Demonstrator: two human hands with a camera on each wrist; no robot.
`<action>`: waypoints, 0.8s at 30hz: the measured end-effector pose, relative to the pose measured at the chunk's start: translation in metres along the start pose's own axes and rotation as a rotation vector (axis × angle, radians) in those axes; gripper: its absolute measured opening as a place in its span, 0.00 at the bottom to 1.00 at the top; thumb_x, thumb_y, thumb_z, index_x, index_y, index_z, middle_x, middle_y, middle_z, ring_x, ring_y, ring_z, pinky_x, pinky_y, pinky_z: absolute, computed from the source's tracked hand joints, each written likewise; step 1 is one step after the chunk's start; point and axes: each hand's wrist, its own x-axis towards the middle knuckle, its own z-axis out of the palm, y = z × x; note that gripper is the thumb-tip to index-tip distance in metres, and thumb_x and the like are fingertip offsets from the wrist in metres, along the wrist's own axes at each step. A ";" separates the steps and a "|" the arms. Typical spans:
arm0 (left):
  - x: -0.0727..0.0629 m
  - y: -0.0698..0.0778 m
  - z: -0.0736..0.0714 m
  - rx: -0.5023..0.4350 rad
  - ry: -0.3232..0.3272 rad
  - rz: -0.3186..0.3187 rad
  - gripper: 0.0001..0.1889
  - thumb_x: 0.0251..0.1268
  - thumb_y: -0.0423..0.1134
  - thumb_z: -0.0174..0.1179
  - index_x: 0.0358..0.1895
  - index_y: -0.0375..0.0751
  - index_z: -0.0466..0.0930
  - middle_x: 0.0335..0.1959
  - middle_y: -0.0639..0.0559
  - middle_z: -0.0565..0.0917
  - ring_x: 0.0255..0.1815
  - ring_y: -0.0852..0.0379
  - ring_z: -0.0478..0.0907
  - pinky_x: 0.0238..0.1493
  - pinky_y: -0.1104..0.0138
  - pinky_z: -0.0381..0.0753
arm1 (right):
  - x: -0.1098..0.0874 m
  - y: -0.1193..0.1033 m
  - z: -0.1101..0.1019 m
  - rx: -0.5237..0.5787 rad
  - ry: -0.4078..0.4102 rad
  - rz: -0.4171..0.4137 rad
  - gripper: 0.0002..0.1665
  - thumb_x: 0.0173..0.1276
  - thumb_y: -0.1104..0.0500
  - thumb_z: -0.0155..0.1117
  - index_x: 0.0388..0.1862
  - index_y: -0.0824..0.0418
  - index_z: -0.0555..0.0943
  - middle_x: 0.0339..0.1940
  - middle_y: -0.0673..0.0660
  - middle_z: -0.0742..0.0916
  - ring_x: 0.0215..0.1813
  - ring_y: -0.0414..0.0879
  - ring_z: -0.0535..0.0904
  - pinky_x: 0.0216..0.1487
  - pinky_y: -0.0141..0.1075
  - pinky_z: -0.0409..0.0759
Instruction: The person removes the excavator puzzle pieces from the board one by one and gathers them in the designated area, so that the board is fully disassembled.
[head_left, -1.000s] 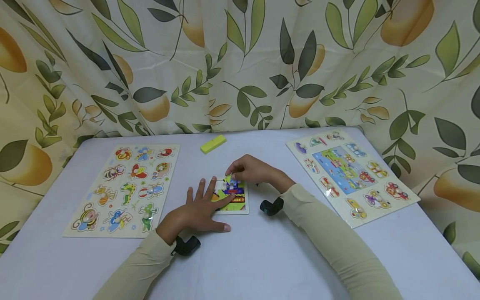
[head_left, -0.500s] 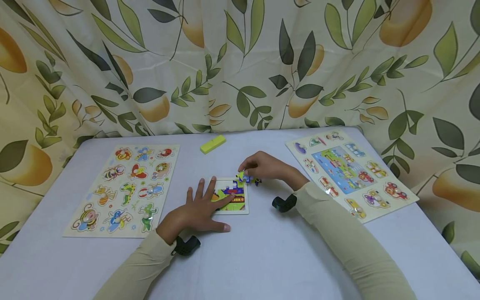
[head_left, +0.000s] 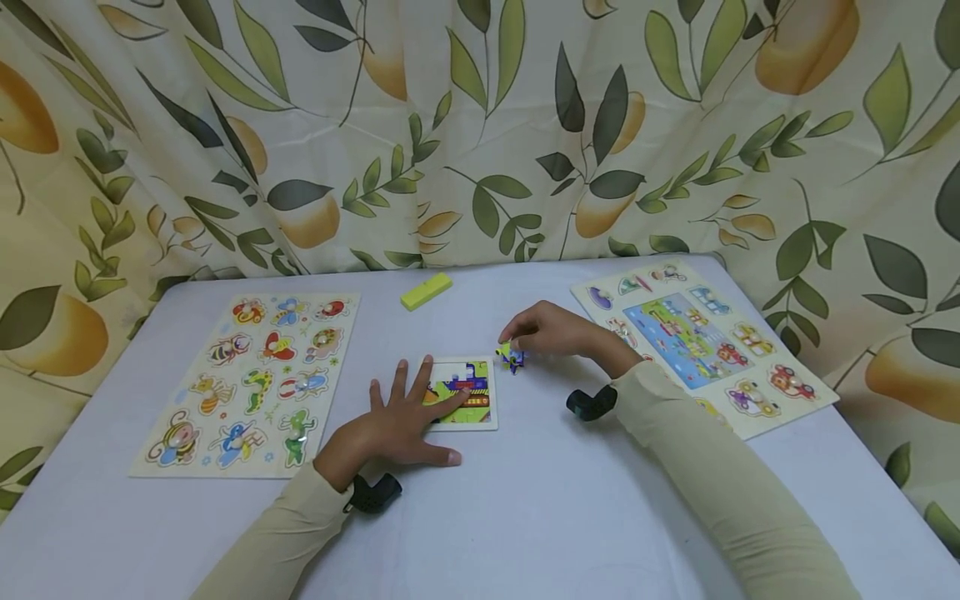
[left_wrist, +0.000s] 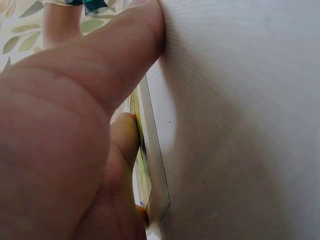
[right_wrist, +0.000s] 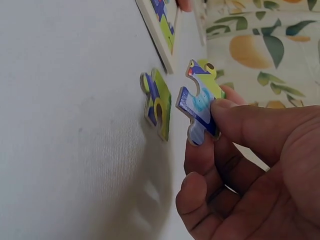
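Observation:
My left hand (head_left: pixel 393 427) lies with its fingers spread over a small framed jigsaw puzzle (head_left: pixel 480 412) showing a train picture. Its index finger reaches across the picture, and the thumb rests on the table in front of the frame. To the right of the frame, my right hand (head_left: pixel 553 332) pinches a jigsaw piece (right_wrist: pixel 204 95) between thumb and fingers; the piece is blue and yellow-green and tilted up. A second jigsaw piece (right_wrist: pixel 159 102), green, yellow and blue, lies on the table just beyond it in the right wrist view.
A large peg puzzle board with insects (head_left: pixel 258 392) lies at the left. At the right lies another board with vehicles (head_left: pixel 686 333), partly behind the right forearm. A yellow-green block (head_left: pixel 426 291) sits near the table's back edge, before a leaf-patterned curtain (head_left: pixel 480 133).
My right hand has lifted the jigsaw piece out of the top of the frame and carried it right, beside the loose piece. My left hand has stayed in place.

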 end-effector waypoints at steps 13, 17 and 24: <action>0.000 -0.002 0.002 -0.007 0.008 0.004 0.47 0.51 0.70 0.63 0.75 0.70 0.54 0.78 0.42 0.28 0.74 0.32 0.19 0.61 0.29 0.26 | -0.007 0.019 -0.013 -0.019 -0.029 0.001 0.11 0.67 0.69 0.61 0.47 0.63 0.85 0.40 0.54 0.86 0.40 0.47 0.75 0.43 0.38 0.74; 0.001 -0.002 0.003 -0.010 0.009 0.007 0.47 0.51 0.70 0.63 0.75 0.71 0.53 0.78 0.42 0.28 0.74 0.33 0.19 0.61 0.30 0.26 | -0.010 0.022 -0.017 -0.023 -0.023 0.012 0.11 0.66 0.69 0.62 0.46 0.63 0.86 0.41 0.54 0.86 0.41 0.48 0.75 0.44 0.38 0.74; 0.000 -0.002 0.002 -0.016 0.010 0.011 0.47 0.51 0.70 0.63 0.75 0.70 0.53 0.78 0.42 0.28 0.74 0.33 0.19 0.61 0.30 0.26 | -0.014 0.022 -0.020 -0.025 -0.034 0.042 0.11 0.66 0.70 0.61 0.45 0.63 0.86 0.39 0.53 0.85 0.40 0.48 0.74 0.39 0.38 0.73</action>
